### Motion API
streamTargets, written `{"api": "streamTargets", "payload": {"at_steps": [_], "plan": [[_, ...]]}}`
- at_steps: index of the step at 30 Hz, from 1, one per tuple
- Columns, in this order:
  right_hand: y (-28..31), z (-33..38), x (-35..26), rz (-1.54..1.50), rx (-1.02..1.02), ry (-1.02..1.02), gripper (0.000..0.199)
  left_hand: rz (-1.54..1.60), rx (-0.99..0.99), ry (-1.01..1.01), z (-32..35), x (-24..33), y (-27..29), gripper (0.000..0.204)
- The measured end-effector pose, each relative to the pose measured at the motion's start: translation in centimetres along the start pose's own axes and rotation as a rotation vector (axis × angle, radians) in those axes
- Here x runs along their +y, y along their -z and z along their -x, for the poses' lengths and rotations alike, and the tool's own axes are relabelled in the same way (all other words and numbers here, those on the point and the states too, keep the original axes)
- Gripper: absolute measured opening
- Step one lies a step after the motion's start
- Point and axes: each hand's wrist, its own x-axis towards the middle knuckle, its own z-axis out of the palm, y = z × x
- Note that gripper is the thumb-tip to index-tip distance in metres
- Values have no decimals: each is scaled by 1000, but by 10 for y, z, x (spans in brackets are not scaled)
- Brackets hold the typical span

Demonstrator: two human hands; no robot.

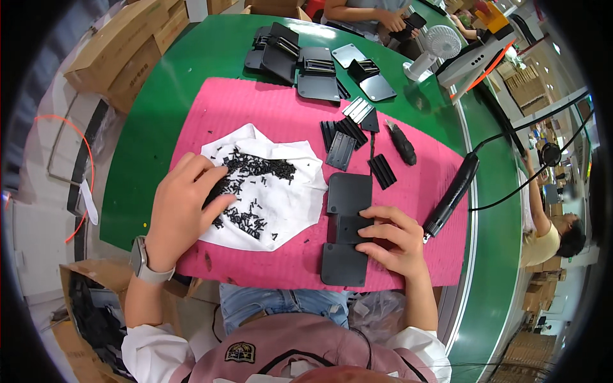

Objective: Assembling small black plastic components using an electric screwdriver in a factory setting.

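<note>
My left hand [182, 207] reaches over small black screws [252, 167] heaped on a white cloth [300, 201]. Its thumb and index finger are apart at the edge of the heap, and no screw shows clearly between them. A black hinged stand [348, 191], two flat plates joined by a middle block, lies unfolded on the pink foam mat [294, 271]. My right hand [399, 242] grips this stand at the right side of its middle block, fingertips on top. Right of that hand lies a black electric screwdriver [453, 195] with a cable.
Black ribbed pieces [341, 150] and a black-handled tool [401, 143] lie at the mat's far right. Assembled stands [274, 54] sit behind on the green table [153, 96]. A white fan [440, 48] stands far right. Across the table, another person's hands [393, 20] hold a dark part.
</note>
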Motion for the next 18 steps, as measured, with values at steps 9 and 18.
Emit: {"api": "streamTargets", "payload": {"at_steps": [9,18], "plan": [[-1,-1,0,17,-4,-7,26,-30,8,14,-9,-3,-7,15],[24,0,-8,121,177,-39,22,66,95,57,-11,-5,-11,10]]}}
